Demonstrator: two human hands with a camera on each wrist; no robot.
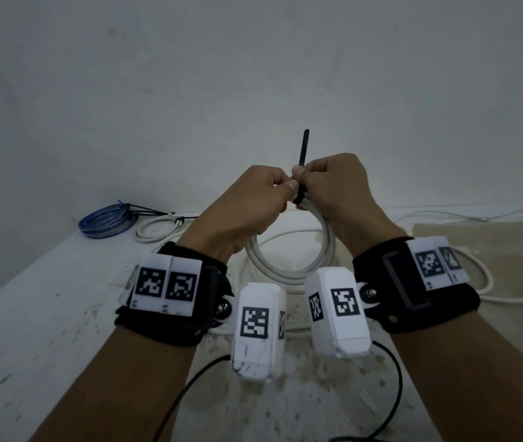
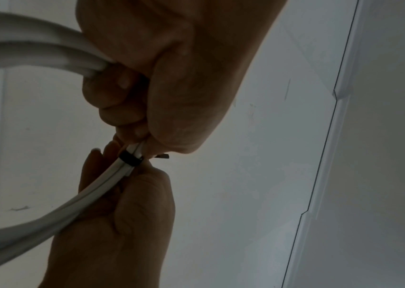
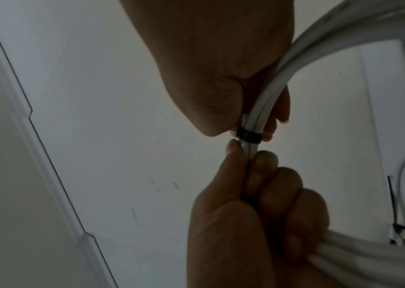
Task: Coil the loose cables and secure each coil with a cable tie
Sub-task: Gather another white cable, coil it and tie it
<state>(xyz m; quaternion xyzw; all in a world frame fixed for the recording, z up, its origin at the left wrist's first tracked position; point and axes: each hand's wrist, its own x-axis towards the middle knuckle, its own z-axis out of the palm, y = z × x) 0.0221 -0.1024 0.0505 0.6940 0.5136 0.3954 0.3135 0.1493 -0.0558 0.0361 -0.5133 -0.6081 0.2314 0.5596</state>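
here one white cable coil [image 1: 289,263] is held up above the table [image 1: 30,314], with one black cable tie [image 1: 303,154] wrapped around its top and the free tail pointing up. the left hand [image 1: 247,205] has its fingers curled around the coil just beside the tie. the right hand [image 1: 333,186] also grips the coil, and its thumb and finger pinch the tie. two tied coils lie far left on the table: one blue coil [image 1: 105,223] and one white tied coil [image 1: 156,229]. one loose white cable [image 1: 477,279] lies at right.
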